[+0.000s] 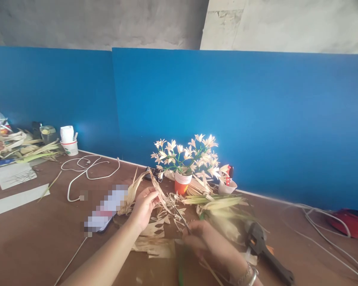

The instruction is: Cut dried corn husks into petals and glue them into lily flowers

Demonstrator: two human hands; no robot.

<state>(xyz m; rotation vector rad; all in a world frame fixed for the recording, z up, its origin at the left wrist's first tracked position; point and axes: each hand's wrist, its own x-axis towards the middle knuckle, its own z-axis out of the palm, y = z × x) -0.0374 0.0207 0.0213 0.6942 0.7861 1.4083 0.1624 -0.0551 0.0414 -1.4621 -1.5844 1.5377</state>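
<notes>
left hand (146,203) pinches husk (154,182); right hand (198,237) (blurred) holds scissors (182,219)

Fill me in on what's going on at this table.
The person's left hand holds up a strip of dry husk, while the blurred right hand grips a slim dark tool, apparently scissors, pointing towards it. Husk scraps lie beneath on the table. Beyond, pale flowers stand in an orange-and-white cup; a dark glue gun lies to the right.

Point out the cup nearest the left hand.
The orange cup with flower stems, closest to the left hand; the white cup stands farther right, the red-rimmed cup far left.
</notes>
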